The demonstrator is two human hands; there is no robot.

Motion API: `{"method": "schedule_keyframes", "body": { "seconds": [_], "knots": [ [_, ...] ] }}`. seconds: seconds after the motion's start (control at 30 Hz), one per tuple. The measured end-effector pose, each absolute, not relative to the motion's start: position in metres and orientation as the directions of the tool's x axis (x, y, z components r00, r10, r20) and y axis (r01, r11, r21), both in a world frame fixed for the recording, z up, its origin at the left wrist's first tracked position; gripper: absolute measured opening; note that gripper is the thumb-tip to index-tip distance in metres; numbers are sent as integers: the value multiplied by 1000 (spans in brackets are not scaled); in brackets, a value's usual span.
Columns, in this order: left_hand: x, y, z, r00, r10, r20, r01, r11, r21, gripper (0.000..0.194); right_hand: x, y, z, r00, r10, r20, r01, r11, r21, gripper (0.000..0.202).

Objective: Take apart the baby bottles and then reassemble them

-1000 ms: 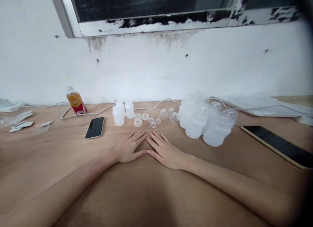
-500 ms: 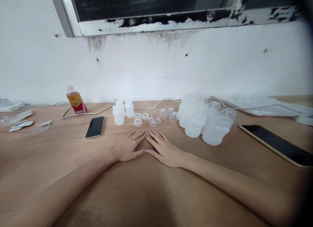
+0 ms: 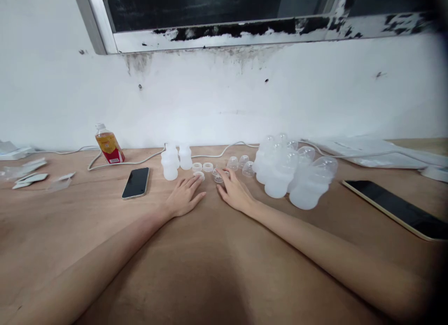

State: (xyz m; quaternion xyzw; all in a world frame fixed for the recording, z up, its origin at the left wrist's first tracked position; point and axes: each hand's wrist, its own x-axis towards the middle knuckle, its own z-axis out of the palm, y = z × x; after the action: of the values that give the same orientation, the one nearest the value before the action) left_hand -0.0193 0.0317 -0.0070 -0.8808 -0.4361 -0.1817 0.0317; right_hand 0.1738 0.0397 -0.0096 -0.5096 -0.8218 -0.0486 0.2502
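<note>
My left hand (image 3: 183,197) lies spread, palm down, on the wooden table, its fingertips at the nearest white screw ring (image 3: 199,175). Two more white rings (image 3: 207,167) sit just behind that one. Over the small clear bottle nipples (image 3: 217,179) reaches my right hand (image 3: 236,192), fingers stretched and partly covering them; whether it touches one I cannot tell. Clear domed caps (image 3: 248,169) stand right of the nipples. Frosted bottle bodies without caps (image 3: 170,167) stand upright behind and left of my left hand.
Several capped baby bottles (image 3: 276,181) crowd together on the right, with a large phone (image 3: 395,206) beyond. Leftward are a smaller phone (image 3: 136,183), a drink bottle (image 3: 109,145) and plastic packets (image 3: 31,178). A white cable (image 3: 213,155) runs along the wall.
Both hands have slid forward and moved apart from their thumb-to-thumb position. The left fingertips have come to the near ring, the right ones to the nipples.
</note>
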Motion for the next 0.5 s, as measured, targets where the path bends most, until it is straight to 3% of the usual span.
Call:
{"method": "schedule_keyframes", "body": {
  "seconds": [0.23, 0.4, 0.5],
  "knots": [
    [-21, 21, 0, 628, 630, 456, 648, -748, 141, 32, 176, 50, -14, -406, 796, 449, 842, 516, -154, 36],
    [-22, 24, -3, 628, 617, 475, 622, -764, 170, 48, 177, 42, -8, -398, 766, 505, 812, 551, -194, 26],
    [-21, 25, -5, 649, 628, 429, 609, -767, 202, 43, 176, 36, -6, -470, 739, 483, 777, 606, -171, 26]
  ]
}}
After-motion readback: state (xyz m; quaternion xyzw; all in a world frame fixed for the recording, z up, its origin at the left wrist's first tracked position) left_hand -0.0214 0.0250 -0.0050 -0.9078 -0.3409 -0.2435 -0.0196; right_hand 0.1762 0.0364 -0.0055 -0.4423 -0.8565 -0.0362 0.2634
